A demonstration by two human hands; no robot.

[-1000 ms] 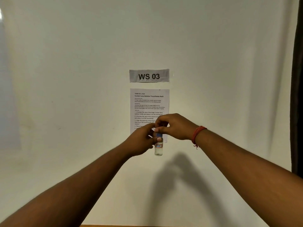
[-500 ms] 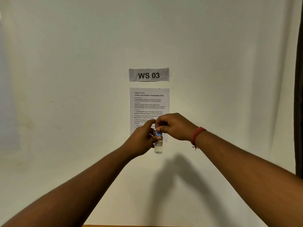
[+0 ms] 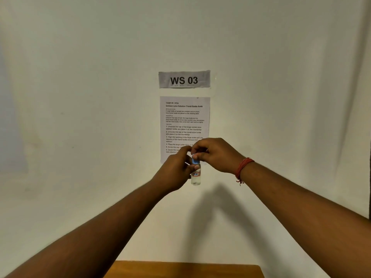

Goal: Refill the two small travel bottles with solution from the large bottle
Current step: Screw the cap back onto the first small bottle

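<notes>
I hold a small clear travel bottle [image 3: 196, 178] upright in the air in front of the wall, with a little label on its side. My left hand [image 3: 175, 170] grips the bottle's body from the left. My right hand [image 3: 215, 154] comes from the right, its fingertips pinched on the blue cap [image 3: 195, 161] on top of the bottle. The large bottle and the other small bottle are out of view.
A white wall fills the view, with a "WS 03" sign [image 3: 184, 79] and a printed task sheet [image 3: 184, 121] behind my hands. A strip of wooden table top [image 3: 184, 269] shows at the bottom edge. A red thread band [image 3: 243, 169] circles my right wrist.
My view has tilted down a little, so the table edge now shows. Both hands stay on the bottle and cap, with the right fingers shifting slightly on the cap.
</notes>
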